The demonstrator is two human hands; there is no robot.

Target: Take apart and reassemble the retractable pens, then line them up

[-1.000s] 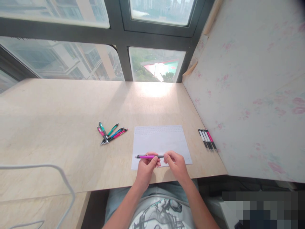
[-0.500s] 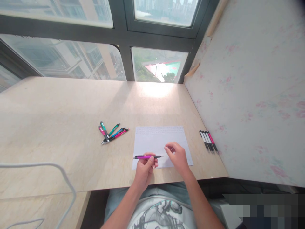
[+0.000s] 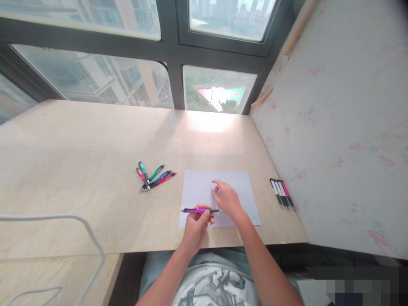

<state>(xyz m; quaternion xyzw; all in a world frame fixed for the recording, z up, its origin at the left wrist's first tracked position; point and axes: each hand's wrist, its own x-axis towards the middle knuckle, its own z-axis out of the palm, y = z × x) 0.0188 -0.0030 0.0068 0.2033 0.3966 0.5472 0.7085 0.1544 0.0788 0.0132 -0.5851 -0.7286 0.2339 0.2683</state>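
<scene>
My left hand [image 3: 198, 223] is closed around a purple and black pen [image 3: 199, 210], held level above the near part of a white sheet of paper [image 3: 242, 199]. The pen's tip points right, toward my right wrist. Over the middle of the sheet is my right hand [image 3: 228, 199], its thumb and index finger apart. I see nothing that I can name between them. Lines of writing run along the sheet's far edge.
Several coloured pens [image 3: 156, 180] lie in a loose pile left of the paper. Several white pens and a pink one [image 3: 286, 191] lie side by side near the wallpapered wall [image 3: 334, 127]. A pale cable [image 3: 86, 229] loops at the left. Windows stand behind the desk [image 3: 95, 148].
My right hand has moved forward and left over the paper, and its thumb and index finger have spread. My left hand still holds the purple pen. The view has shifted slightly.
</scene>
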